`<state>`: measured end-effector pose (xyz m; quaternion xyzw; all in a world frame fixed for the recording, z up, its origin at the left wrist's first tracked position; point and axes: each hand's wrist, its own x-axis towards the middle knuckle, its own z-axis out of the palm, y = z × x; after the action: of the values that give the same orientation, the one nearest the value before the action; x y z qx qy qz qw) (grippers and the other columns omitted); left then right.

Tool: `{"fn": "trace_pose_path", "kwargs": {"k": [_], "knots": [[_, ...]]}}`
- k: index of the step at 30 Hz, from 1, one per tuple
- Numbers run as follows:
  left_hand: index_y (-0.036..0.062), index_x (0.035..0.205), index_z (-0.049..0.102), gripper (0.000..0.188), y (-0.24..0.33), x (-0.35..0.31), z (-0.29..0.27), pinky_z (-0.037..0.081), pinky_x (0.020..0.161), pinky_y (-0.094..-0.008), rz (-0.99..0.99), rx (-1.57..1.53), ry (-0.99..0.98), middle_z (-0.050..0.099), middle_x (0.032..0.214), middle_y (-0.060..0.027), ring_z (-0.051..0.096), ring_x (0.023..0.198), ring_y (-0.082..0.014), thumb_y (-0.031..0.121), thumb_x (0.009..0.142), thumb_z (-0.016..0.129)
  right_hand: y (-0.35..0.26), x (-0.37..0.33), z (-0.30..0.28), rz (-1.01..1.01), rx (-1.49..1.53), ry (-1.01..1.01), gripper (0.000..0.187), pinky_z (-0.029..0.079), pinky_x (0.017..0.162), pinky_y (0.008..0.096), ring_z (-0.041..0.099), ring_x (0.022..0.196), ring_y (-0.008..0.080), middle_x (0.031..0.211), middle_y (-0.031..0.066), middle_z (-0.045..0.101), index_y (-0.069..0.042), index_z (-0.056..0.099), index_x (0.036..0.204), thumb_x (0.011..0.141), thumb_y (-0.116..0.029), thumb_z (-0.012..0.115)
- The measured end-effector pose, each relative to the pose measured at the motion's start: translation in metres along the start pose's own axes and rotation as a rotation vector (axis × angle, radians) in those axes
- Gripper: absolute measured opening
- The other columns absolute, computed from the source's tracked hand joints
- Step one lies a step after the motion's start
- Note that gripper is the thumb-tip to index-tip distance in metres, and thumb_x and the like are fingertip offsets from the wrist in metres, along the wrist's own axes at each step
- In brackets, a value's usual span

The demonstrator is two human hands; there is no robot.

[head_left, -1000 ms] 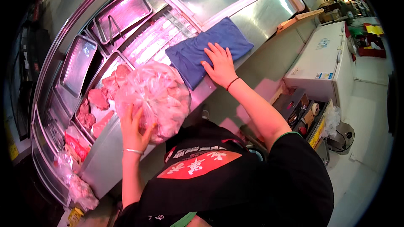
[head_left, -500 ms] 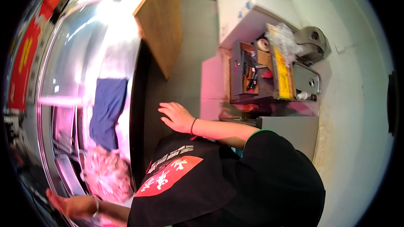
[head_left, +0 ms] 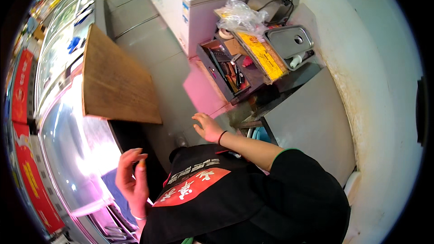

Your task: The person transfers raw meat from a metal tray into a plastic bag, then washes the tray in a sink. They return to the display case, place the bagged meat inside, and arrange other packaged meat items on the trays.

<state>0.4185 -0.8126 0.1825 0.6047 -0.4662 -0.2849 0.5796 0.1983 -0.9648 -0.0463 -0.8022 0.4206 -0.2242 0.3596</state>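
My left hand is raised beside the lit display case, its fingers loosely bent and apart, with nothing in them. Just behind it lies a dark blue cloth, partly hidden by the hand and wrist. My right hand hangs in the air in front of my black apron, fingers loosely spread and holding nothing. Nearest to it, to the far right, stands an opened drawer with pens and small tools inside.
A wooden panel juts out from the case into the aisle. On the right are a white chest freezer, a yellow-labelled board, a plastic bag, a metal tray and a grey tabletop along the wall.
My view has swung, so the wooden panel and drawer sit lower and further left. My left hand has come up from the lower left, near the pink bag, to beside the blue cloth.
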Motion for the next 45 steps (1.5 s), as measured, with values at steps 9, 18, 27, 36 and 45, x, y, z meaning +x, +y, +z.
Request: {"fn": "trace_pose_path", "kwargs": {"k": [9,18,27,36,45], "knots": [[-0.0027,0.103,0.057,0.017,-0.053,0.137,0.012,0.046,0.085,-0.0255,-0.018,0.020,-0.258,0.058,0.106,-0.0127,0.056,0.098,-0.0178,-0.005,0.086,0.056,0.087,0.113,-0.054,0.468,0.274,0.488,0.030,0.049,0.072,0.0317,0.060,0.074,0.0196,0.090,0.0114,0.063,-0.001,0.059,0.101,0.081,-0.022,0.067],[-0.0018,0.101,0.058,0.012,-0.096,0.256,0.014,0.047,0.083,-0.0250,-0.139,-0.030,-0.319,0.057,0.102,-0.0073,0.058,0.091,-0.0137,-0.003,0.089,0.054,0.127,0.290,-0.205,0.810,0.753,0.958,0.059,0.047,0.081,0.0408,0.056,0.101,0.0259,0.116,0.0087,0.056,-0.005,0.050,0.124,0.082,-0.043,0.066],[-0.0012,0.100,0.059,0.012,-0.093,0.357,0.088,0.048,0.083,-0.0251,-0.148,-0.008,-0.425,0.059,0.101,-0.0071,0.059,0.091,-0.0135,-0.001,0.088,0.057,0.232,0.358,-0.243,0.838,0.333,1.228,0.065,0.044,0.090,0.0409,0.057,0.105,0.0391,0.110,0.0279,0.059,0.011,0.055,0.108,0.071,-0.039,0.073],[-0.0025,0.099,0.058,0.013,-0.102,0.462,0.173,0.048,0.082,-0.0258,-0.114,0.099,-0.533,0.059,0.097,-0.0079,0.061,0.089,-0.0143,-0.004,0.087,0.055,0.225,0.329,-0.303,0.494,0.950,1.499,0.014,0.045,0.062,0.0254,0.060,0.073,0.0131,0.085,0.0058,0.065,0.000,0.064,0.091,0.080,-0.007,0.061],[-0.0018,0.103,0.059,0.014,-0.146,0.564,0.280,0.047,0.081,-0.0251,-0.145,0.131,-0.878,0.060,0.096,-0.0066,0.061,0.089,-0.0131,-0.001,0.089,0.054,0.248,0.274,-0.350,0.980,0.154,0.438,0.037,0.046,0.072,0.0320,0.058,0.082,0.0187,0.091,0.0111,0.064,0.002,0.061,0.091,0.078,-0.031,0.069]]}}
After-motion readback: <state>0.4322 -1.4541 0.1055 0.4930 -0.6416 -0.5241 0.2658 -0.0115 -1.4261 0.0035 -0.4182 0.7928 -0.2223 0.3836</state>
